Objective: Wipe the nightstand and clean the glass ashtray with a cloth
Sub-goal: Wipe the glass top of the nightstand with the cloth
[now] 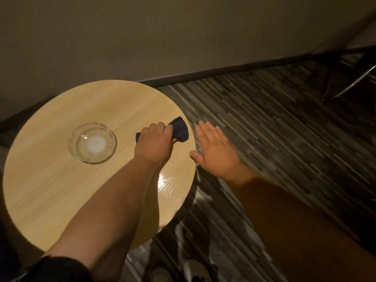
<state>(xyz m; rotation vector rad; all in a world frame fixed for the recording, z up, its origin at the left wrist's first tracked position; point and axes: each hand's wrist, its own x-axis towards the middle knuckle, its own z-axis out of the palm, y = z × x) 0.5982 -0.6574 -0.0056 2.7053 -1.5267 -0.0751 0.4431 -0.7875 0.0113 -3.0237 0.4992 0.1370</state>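
Note:
A round light-wood nightstand (61, 180) fills the left half of the view. A clear glass ashtray (94, 142) stands on its left-centre part. My left hand (154, 141) grips a dark blue cloth (180, 130) and holds it down on the top near the right edge. My right hand (214, 148) is flat with straight fingers, just off the table's right edge, its thumb at the rim. A wet shine (166, 181) shows on the wood below my left wrist.
A beige wall (142, 37) with a dark baseboard (223, 71) stands right behind the table. Striped dark flooring (284, 129) spreads to the right. Metal chair legs (350, 82) show at the upper right. Shoes (195, 269) are visible at the bottom.

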